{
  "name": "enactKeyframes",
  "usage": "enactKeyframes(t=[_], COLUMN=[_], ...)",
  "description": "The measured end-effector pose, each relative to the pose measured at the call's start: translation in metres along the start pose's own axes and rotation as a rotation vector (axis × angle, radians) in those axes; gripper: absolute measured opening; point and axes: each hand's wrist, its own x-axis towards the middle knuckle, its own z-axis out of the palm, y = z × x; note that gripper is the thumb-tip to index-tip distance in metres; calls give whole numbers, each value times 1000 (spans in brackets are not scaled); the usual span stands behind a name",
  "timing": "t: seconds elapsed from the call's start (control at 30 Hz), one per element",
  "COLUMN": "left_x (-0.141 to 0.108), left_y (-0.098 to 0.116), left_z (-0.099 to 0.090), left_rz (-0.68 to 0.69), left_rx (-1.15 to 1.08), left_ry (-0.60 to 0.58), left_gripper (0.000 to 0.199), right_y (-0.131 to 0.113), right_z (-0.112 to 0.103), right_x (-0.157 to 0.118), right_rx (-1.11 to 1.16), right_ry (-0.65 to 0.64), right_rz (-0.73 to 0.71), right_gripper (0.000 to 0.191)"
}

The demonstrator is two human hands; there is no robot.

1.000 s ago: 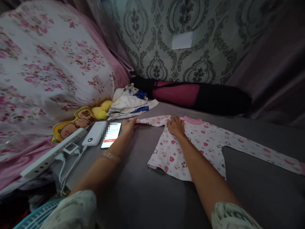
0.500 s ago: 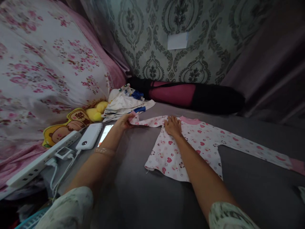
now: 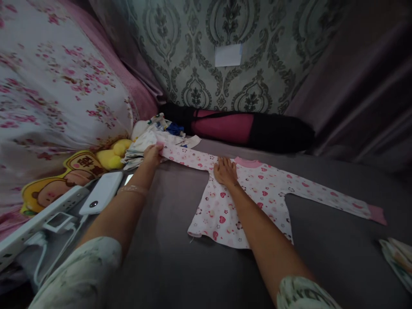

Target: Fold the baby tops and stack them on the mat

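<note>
A small white long-sleeved shirt (image 3: 257, 195) with pink hearts, a pink collar and a pink cuff lies spread on a grey sheet (image 3: 154, 257). My left hand (image 3: 153, 153) is closed on the end of its left-hand sleeve, which stretches out nearly straight. My right hand (image 3: 225, 171) lies flat on the shirt at the shoulder, fingers spread, beside the collar. The other sleeve reaches away to the right, its pink cuff resting on the sheet. Behind my left hand sits a heap of folded clothes (image 3: 146, 135).
At the left lie a white power bank (image 3: 101, 193), a power strip (image 3: 38, 219) with plugged-in cables, a phone partly hidden by my arm, and a yellow plush (image 3: 112, 155). A black and pink long bag (image 3: 222, 128) lies along the wall. Some cloth (image 3: 397, 259) is at the right edge.
My left hand has drawn the sleeve outward to the left and up, so it is longer and straighter. My right hand stays on the shoulder. The view has shifted slightly.
</note>
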Motion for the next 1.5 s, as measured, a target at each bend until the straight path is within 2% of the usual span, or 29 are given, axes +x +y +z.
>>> enactKeyframes(t=[0.07, 0.2, 0.3, 0.43, 0.53, 0.57, 0.6, 0.7, 0.77, 0.83, 0.9, 1.0, 1.1, 1.33, 1.5], left_x=[4, 4, -6, -27, -46, -53, -61, -86, -101, -112, -116, -112, -97, -51, -43], left_y=[-11, -23, -22, -13, -8, -9, -13, -36, -57, -76, -88, -93, -87, -69, -65], left_z=[-5, -10, -7, 4, 20, 27, 36, 66, 86, 100, 106, 101, 85, 36, 24], left_rz=[81, 432, 554, 622, 744, 786, 821, 842, 782, 743, 730, 757, 749, 677, 668], left_rx=[174, 742, 1086, 1346, 1383, 1366, 1337, 1139, 1008, 957, 1003, 1145, 1238, 1266, 1293], left_ry=[42, 63, 57, 100, 137, 86, -15, -489, -722, -818, -849, -859, -833, -633, -565], left_gripper=[17, 10, 16, 27, 33, 34, 35, 35, 40, 45, 48, 51, 50, 46, 45], right_y=[-1, -1, -1, -2, -2, -2, -2, -3, -2, -2, -1, 0, 2, 2, -2], right_z=[0, 0, 0, -2, -2, -2, -2, -2, -3, -3, -2, 1, 7, 8, 3], right_x=[-1, 0, 1, 2, 2, 2, 2, 2, 2, 1, 0, 1, 2, 1, -2], right_rx=[-6, -15, -13, -13, -15, -15, -14, -9, -5, -7, -15, -24, -29, -18, 4], right_ry=[1, -17, -54, -73, -85, -94, -102, -107, -97, -84, -73, -50, -15, 12, 0], right_rz=[2, 8, 16, 22, 24, 25, 28, 35, 29, 16, 11, 7, -12, -10, 10], right_gripper=[55, 57, 61, 62, 63, 64, 64, 64, 62, 58, 54, 53, 53, 52, 52])
